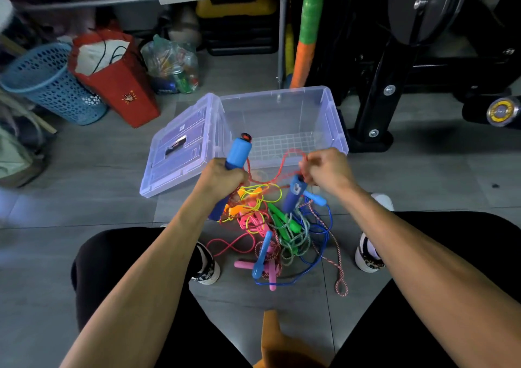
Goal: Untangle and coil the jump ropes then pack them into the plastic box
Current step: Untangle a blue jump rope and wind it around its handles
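Observation:
A clear plastic box (334,119) stands open on the floor, its lid (180,147) lying flat to its left. My left hand (222,178) grips a blue jump-rope handle (239,151) that points up. My right hand (328,167) pinches the red rope (284,161) that arcs between both hands in front of the box. A second blue handle (293,192) hangs just below my right hand. Beneath the hands lies a tangled pile of ropes (279,232) in yellow, pink, green, blue and red-white.
A blue mesh basket (48,82), a red paper bag (118,82) and a clear bag of items (172,66) stand at the back left. A black exercise machine (408,57) fills the back right. My knees and shoes (366,255) flank the pile.

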Demonstrator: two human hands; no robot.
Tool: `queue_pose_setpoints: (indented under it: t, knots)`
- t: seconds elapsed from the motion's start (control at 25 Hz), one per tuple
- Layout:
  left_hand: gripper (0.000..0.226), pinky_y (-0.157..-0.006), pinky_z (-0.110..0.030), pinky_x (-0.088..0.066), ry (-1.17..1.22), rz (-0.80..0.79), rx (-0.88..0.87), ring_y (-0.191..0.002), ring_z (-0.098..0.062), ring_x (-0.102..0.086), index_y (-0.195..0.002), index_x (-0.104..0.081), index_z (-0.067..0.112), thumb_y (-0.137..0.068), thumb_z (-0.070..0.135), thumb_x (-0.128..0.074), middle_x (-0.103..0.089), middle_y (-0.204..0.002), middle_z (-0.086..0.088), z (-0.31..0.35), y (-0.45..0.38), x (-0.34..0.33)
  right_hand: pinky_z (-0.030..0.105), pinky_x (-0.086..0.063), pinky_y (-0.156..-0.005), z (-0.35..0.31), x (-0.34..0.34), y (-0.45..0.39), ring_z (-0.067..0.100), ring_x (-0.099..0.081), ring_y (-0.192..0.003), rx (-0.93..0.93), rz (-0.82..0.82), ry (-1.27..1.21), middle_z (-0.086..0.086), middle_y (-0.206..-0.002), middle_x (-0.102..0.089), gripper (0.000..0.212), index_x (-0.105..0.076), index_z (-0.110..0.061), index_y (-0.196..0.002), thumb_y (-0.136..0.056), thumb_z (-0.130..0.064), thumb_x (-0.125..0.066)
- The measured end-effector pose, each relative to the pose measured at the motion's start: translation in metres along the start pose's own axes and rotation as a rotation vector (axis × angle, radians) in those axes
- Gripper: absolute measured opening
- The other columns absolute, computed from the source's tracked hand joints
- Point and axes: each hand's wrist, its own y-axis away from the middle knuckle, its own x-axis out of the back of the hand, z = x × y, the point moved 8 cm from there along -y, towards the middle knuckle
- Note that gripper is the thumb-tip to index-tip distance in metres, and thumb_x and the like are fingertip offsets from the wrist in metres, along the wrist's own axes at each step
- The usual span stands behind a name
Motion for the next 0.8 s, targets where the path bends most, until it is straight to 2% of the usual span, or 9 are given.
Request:
queue_pose_setpoints:
  t: [0.04,0.12,0.24,0.36,0.44,0.52,0.68,0.72,0.8]
  knots:
    - [0.013,-0.043,-0.023,-0.043,0.049,-0.017,0.002,-0.034,-0.017,-0.048,-0.074,-0.057,0.008,-0.074,0.005,-0.069,-0.052,-0.054,-0.007,0.001,0.001,-0.005,0.032,-0.053,-0.068,-0.001,0.006,0.000,0.022,-0.064,-0.065,0.001,0.039,-0.094,0.008,-0.068,-0.067,0.020,-0.069,-0.008,-0.074,-0.090,-0.018,-0.064]
    - [0.015,-0.042,-0.023,-0.042,0.126,-0.025,-0.022,-0.036,-0.018,-0.047,-0.076,-0.058,0.007,-0.075,0.006,-0.072,-0.051,-0.058,-0.010,0.003,0.001,-0.010,0.032,-0.049,-0.069,-0.009,0.010,0.000,0.021,-0.060,-0.068,0.067,0.028,-0.107,0.008,-0.072,-0.066,0.020,-0.066,-0.006,-0.078,-0.092,-0.019,-0.063]
    - [0.016,-0.048,-0.028,-0.043,0.191,-0.067,-0.100,-0.042,-0.022,-0.047,-0.088,-0.066,0.008,-0.076,0.013,-0.076,-0.056,-0.065,-0.010,0.013,0.002,-0.023,0.041,-0.058,-0.072,-0.015,0.004,0.004,0.020,-0.064,-0.071,0.058,-0.017,-0.231,0.013,-0.077,-0.067,0.016,-0.062,-0.009,-0.079,-0.093,-0.016,-0.061]
    - [0.022,-0.044,-0.025,-0.042,0.222,-0.170,-0.188,-0.043,-0.020,-0.046,-0.097,-0.068,0.012,-0.078,0.014,-0.078,-0.065,-0.070,-0.002,0.025,0.010,-0.040,0.025,-0.057,-0.056,-0.024,0.007,0.010,0.008,-0.065,-0.060,0.015,-0.020,-0.467,0.019,-0.080,-0.063,0.013,-0.061,-0.006,-0.083,-0.095,-0.011,-0.060]
    - [0.024,-0.044,-0.024,-0.042,0.222,-0.224,-0.208,-0.042,-0.018,-0.045,-0.102,-0.067,0.008,-0.080,0.012,-0.076,-0.066,-0.068,-0.003,0.030,0.012,-0.048,0.023,-0.058,-0.057,-0.032,0.013,0.013,0.011,-0.067,-0.061,0.021,-0.015,-0.527,0.018,-0.079,-0.064,0.013,-0.062,-0.003,-0.086,-0.095,-0.013,-0.060]
    - [0.020,-0.044,-0.024,-0.041,0.227,-0.270,-0.211,-0.040,-0.017,-0.044,-0.100,-0.067,0.008,-0.082,0.009,-0.075,-0.060,-0.059,-0.001,0.034,0.013,-0.053,0.025,-0.059,-0.060,-0.033,0.017,0.014,0.014,-0.069,-0.063,0.016,-0.017,-0.564,0.015,-0.076,-0.065,0.013,-0.063,0.001,-0.089,-0.095,-0.011,-0.061]
    - [0.016,-0.044,-0.022,-0.043,0.145,-0.315,-0.254,-0.040,-0.014,-0.047,-0.086,-0.063,0.010,-0.080,0.013,-0.077,-0.058,-0.054,0.001,0.043,0.021,-0.060,0.035,-0.061,-0.062,-0.039,0.014,0.017,0.025,-0.071,-0.067,0.036,-0.007,-0.597,0.016,-0.076,-0.069,0.010,-0.066,-0.007,-0.080,-0.090,-0.006,-0.066]
    - [0.018,-0.044,-0.023,-0.043,0.114,-0.316,-0.254,-0.040,-0.014,-0.048,-0.083,-0.061,0.010,-0.079,0.015,-0.078,-0.058,-0.051,0.002,0.043,0.022,-0.063,0.037,-0.061,-0.061,-0.042,0.014,0.018,0.028,-0.071,-0.067,0.052,0.001,-0.566,0.018,-0.075,-0.069,0.007,-0.067,-0.005,-0.083,-0.090,-0.008,-0.067]
    - [0.022,-0.045,-0.023,-0.043,0.070,-0.299,-0.244,-0.039,-0.014,-0.047,-0.081,-0.059,0.010,-0.077,0.016,-0.080,-0.056,-0.047,0.001,0.040,0.019,-0.065,0.036,-0.060,-0.058,-0.045,0.016,0.020,0.021,-0.067,-0.058,0.084,0.025,-0.430,0.011,-0.067,-0.068,0.009,-0.067,-0.002,-0.087,-0.089,-0.010,-0.068]
